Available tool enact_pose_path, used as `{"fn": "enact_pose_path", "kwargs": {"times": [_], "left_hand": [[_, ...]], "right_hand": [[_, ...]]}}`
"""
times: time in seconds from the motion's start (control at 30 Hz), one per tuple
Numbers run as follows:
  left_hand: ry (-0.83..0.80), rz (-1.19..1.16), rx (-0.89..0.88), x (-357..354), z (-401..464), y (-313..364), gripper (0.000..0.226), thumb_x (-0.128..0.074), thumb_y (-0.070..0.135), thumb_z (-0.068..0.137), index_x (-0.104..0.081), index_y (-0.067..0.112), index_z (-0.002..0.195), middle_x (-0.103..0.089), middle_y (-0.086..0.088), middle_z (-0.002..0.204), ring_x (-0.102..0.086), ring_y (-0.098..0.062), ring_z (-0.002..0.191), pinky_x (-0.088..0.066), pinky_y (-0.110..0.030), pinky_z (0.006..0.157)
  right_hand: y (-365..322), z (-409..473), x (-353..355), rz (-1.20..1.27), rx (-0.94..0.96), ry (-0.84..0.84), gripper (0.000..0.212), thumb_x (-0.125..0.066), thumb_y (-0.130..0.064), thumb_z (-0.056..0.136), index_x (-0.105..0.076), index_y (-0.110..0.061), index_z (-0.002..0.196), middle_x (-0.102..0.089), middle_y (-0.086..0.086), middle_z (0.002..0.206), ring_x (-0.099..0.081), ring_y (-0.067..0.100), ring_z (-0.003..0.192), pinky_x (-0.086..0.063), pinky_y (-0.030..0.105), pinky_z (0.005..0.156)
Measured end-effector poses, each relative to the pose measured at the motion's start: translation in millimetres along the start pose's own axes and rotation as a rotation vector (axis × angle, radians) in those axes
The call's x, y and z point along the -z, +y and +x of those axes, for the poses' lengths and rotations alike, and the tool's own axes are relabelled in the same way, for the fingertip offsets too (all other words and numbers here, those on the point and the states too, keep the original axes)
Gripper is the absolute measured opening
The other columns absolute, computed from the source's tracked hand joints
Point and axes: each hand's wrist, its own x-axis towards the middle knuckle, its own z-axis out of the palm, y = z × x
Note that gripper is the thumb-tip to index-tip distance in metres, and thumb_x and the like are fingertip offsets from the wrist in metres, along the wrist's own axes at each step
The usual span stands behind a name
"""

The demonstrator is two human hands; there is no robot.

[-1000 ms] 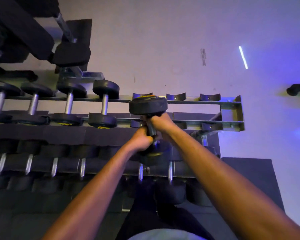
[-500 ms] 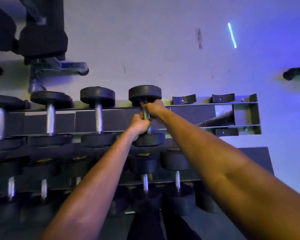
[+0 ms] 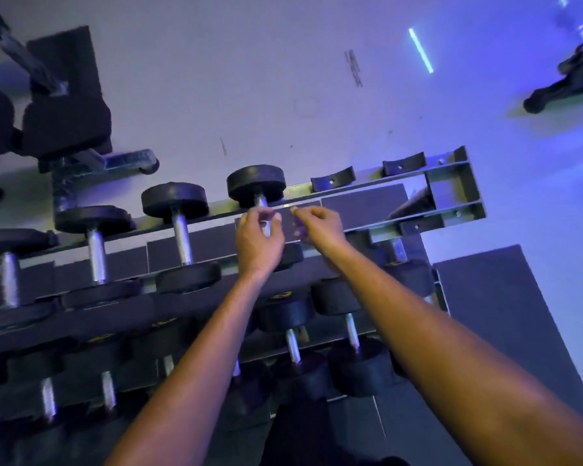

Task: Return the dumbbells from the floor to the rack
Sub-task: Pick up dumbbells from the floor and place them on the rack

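Both hands have let go of the dumbbell (image 3: 257, 196), which now sits on the rack's (image 3: 451, 173) top tier, left hand (image 3: 258, 238) and right hand (image 3: 317, 227) hovering loosely curled and empty, so this one's racked and next is probably grabbing another off the floor.

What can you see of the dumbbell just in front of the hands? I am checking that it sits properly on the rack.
The dumbbell has two round black heads, rubbery in look, joined by a shiny metal handle. It lies across the top shelf of the rack, rightmost in its row, far head on the back rail, near head mostly hidden behind the left hand. Both hands look loosely curled; whether either touches it is unclear.
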Motion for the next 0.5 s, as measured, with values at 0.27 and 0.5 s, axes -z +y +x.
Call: {"fn": "enact_pose_path", "kwargs": {"times": [0.27,0.5], "left_hand": [[-0.699,-0.176,0.009,-31.0,-200.7,37.9,0.008,-0.069,0.019,0.095,-0.072,0.011,0.095,-0.074,-0.010,0.087,-0.065,-0.014,0.072,-0.051,-0.025,0.066],[-1.177,0.004,-0.195,-136.0,-454.8,89.8,0.009,-0.066,0.013,0.095,-0.071,0.019,0.092,-0.074,-0.008,0.088,-0.066,-0.012,0.068,-0.050,-0.016,0.062]], "right_hand": [[123.6,-201.8,190.8,0.320,-0.044,0.252,0.009,-0.075,-0.023,0.096,-0.077,-0.015,0.093,-0.071,0.000,0.073,-0.059,0.006,0.052,-0.049,0.018,0.055],[308.1,-426.6,330.4,0.612,-0.083,0.660,0.009,-0.074,-0.024,0.096,-0.078,-0.020,0.088,-0.072,-0.004,0.074,-0.060,0.009,0.056,-0.046,0.025,0.060]]}}
